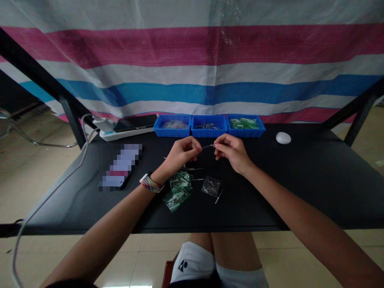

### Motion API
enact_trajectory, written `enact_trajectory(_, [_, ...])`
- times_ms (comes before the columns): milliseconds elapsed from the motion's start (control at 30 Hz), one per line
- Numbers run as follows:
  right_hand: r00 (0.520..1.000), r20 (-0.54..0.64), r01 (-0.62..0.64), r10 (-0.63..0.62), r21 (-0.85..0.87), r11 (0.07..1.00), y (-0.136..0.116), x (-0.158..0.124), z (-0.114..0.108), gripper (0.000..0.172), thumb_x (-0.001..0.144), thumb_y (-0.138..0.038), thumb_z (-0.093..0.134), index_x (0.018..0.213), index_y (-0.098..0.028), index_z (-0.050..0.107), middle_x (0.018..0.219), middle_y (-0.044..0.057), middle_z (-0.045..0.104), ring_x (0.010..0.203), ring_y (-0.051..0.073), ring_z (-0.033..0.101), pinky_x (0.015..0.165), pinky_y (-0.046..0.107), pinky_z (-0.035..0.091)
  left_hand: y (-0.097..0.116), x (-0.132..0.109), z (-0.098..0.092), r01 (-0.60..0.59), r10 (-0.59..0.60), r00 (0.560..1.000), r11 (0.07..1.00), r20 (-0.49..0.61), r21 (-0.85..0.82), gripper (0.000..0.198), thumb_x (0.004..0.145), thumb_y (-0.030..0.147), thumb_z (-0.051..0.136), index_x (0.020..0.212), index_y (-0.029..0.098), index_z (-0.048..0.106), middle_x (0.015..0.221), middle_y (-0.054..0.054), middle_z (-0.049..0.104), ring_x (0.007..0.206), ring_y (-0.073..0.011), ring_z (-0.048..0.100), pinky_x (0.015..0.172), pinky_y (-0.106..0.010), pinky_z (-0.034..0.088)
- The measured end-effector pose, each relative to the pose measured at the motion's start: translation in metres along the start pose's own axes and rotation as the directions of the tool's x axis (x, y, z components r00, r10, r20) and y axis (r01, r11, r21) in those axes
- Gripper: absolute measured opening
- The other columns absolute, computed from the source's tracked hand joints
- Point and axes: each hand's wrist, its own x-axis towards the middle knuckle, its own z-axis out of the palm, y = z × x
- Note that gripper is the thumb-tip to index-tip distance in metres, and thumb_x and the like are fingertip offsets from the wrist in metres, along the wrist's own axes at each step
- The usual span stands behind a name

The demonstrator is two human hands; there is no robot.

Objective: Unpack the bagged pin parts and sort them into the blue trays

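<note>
Above the black matte worktop (300, 188), both forearms extend forward, wrists raised, hands meeting at centre. Left hand (181, 154): fingers curled, pinched shut on one end of a thin metal pin (208, 146); beaded wristband (151, 183) at the wrist. Right hand (232, 152): fingertips closed on the pin's other end, so the pin hangs level between them, clear of the surface. Below: crinkled green plastic packets (177, 191), one small clear bag (211, 186), loose pins (219, 196). Behind: three blue rectangular plastic trays (209, 126) in a row; a smooth white oval object (283, 138) lies well to the right.
</note>
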Motion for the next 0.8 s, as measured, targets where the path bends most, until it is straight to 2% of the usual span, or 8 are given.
enact_trajectory(33, [0.995,-0.061,0.073,-0.075,-0.028,0.997,-0.001,0.006,-0.002,0.023,0.079,-0.035,0.085,0.085,-0.021,0.068,0.078,-0.002,0.065,0.060,0.011,0.064,0.051,0.025,0.059,0.000,0.000,0.000,-0.003,0.003,1.000,1.000,0.001,-0.011,0.022,0.083,0.034,0.077,0.082,0.017,0.063,0.065,0.003,0.059,0.054,-0.0091,0.057,0.052,-0.020,0.044])
enact_trajectory(100, [0.941,-0.204,0.250,-0.271,-0.124,0.960,-0.005,0.021,-0.008,0.019,0.085,-0.036,0.081,0.088,-0.022,0.068,0.080,-0.002,0.066,0.058,0.011,0.064,0.053,0.025,0.059,-0.001,0.000,-0.001,-0.017,0.017,1.000,0.999,-0.002,-0.039,0.019,0.083,0.031,0.074,0.081,0.017,0.061,0.064,0.004,0.057,0.053,-0.0093,0.056,0.051,-0.021,0.043])
enact_trajectory(167, [0.890,-0.230,0.339,-0.394,-0.244,0.909,-0.009,0.034,-0.014,0.015,0.089,-0.035,0.077,0.094,-0.022,0.071,0.087,0.001,0.069,0.058,0.010,0.064,0.053,0.025,0.059,-0.002,0.001,-0.003,-0.034,0.033,0.999,0.998,-0.011,-0.050,0.018,0.082,0.029,0.073,0.081,0.018,0.060,0.064,0.004,0.057,0.053,-0.0091,0.056,0.052,-0.021,0.043])
enact_trajectory(300, [0.922,-0.119,0.306,-0.368,-0.356,0.883,-0.011,0.041,-0.023,0.012,0.089,-0.030,0.071,0.092,-0.020,0.077,0.110,0.007,0.075,0.054,0.007,0.063,0.046,0.024,0.053,-0.004,0.004,-0.005,-0.063,0.062,0.997,0.997,-0.035,-0.034,0.017,0.081,0.028,0.074,0.080,0.017,0.061,0.062,0.004,0.056,0.051,-0.0085,0.054,0.052,-0.021,0.042])
enact_trajectory(433, [0.964,-0.046,0.226,-0.262,-0.380,0.897,-0.007,0.021,-0.023,0.013,0.091,-0.024,0.065,0.089,-0.020,0.077,0.072,0.000,0.068,0.051,0.010,0.059,0.047,0.024,0.048,-0.004,0.005,-0.006,-0.077,0.075,0.996,0.997,-0.053,-0.027,0.018,0.082,0.028,0.074,0.080,0.017,0.061,0.062,0.004,0.057,0.051,-0.0081,0.053,0.051,-0.020,0.040])
enact_trajectory(500, [0.969,0.073,0.244,-0.235,-0.422,0.873,-0.004,0.008,-0.017,0.014,0.091,-0.020,0.064,0.088,-0.020,0.077,0.075,0.001,0.068,0.056,0.012,0.060,0.051,0.026,0.048,-0.004,0.005,-0.006,-0.074,0.072,0.995,0.997,-0.062,-0.032,0.017,0.082,0.028,0.074,0.080,0.017,0.061,0.061,0.004,0.058,0.051,-0.0086,0.054,0.051,-0.021,0.041])
enact_trajectory(633, [0.895,0.403,0.398,-0.189,-0.534,0.746,0.002,-0.015,0.008,0.012,0.088,-0.014,0.074,0.094,-0.021,0.081,0.094,0.003,0.071,0.069,0.014,0.062,0.065,0.031,0.050,-0.003,0.005,-0.006,-0.074,0.070,0.994,0.996,-0.081,-0.048,0.015,0.082,0.026,0.073,0.080,0.017,0.061,0.061,0.004,0.058,0.051,-0.0090,0.053,0.052,-0.021,0.042])
enact_trajectory(800, [0.822,0.529,0.542,-0.211,-0.613,0.574,0.011,-0.029,0.034,0.009,0.091,-0.013,0.078,0.090,-0.022,0.081,0.093,0.004,0.070,0.092,0.021,0.065,0.085,0.036,0.052,-0.004,0.004,-0.007,-0.086,0.084,0.994,0.996,-0.070,-0.037,0.011,0.083,0.024,0.071,0.081,0.017,0.063,0.062,0.004,0.058,0.052,-0.0088,0.054,0.053,-0.022,0.041])
